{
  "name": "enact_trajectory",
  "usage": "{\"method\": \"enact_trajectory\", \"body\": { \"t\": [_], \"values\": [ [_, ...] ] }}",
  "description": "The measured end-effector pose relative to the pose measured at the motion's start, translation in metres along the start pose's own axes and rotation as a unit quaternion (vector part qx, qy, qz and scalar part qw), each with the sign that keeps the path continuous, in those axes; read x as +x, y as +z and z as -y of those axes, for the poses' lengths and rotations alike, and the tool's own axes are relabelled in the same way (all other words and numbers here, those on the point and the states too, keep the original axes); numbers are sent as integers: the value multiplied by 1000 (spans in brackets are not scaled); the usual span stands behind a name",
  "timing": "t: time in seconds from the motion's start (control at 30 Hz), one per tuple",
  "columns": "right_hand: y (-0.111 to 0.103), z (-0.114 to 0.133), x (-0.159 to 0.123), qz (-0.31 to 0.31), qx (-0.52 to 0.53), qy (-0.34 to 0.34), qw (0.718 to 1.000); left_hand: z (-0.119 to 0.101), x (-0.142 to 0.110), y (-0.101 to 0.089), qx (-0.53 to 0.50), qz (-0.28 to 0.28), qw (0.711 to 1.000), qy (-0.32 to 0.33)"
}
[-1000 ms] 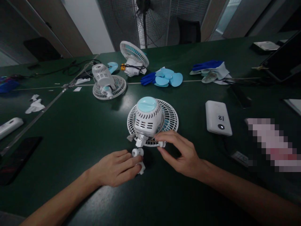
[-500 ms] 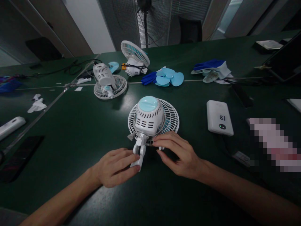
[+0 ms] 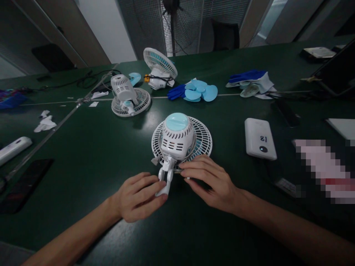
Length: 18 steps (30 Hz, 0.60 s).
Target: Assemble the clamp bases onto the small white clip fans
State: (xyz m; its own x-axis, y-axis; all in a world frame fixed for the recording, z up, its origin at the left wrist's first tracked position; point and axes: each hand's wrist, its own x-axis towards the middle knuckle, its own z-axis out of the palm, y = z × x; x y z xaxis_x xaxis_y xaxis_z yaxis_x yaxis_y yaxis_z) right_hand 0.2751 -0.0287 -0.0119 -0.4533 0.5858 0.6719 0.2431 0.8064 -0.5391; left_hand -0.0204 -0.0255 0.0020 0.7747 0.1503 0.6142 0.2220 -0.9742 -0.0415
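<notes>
The left hand (image 3: 140,197) is closed on a white plastic forked bracket (image 3: 169,178), whose prongs, clear of it a second ago, now meet the neck of the white round-grilled plastic fan (image 3: 176,142) lying grille-down on the dark-green table (image 3: 97,166), so the joint looks lined up. The right hand (image 3: 212,181) seems to pinch a small, mostly hidden white piece (image 3: 188,178).

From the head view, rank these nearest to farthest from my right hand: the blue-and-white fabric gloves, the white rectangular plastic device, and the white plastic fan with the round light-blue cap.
1. White plastic fan: right by the fingers of the right hand, ahead and left.
2. White rectangular device: ahead and right.
3. Blue-and-white gloves: farther back, right of centre.
</notes>
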Motion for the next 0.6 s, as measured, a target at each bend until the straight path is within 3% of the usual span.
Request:
{"method": "enact_trajectory", "body": {
  "t": [0.3, 0.53, 0.6],
  "values": [
    [0, 0, 2, 7, -18, -16, 1000, -6, 8, 7, 33, -4, 999, 3],
    [1, -3, -1, -3, -16, -7, 1000, -3, 4, 9, 8, -40, 999, -12],
    [2, -4, -1, -10, -10, -3, 1000, -1, 6, 9, -4, -26, 999, -26]
  ]
}}
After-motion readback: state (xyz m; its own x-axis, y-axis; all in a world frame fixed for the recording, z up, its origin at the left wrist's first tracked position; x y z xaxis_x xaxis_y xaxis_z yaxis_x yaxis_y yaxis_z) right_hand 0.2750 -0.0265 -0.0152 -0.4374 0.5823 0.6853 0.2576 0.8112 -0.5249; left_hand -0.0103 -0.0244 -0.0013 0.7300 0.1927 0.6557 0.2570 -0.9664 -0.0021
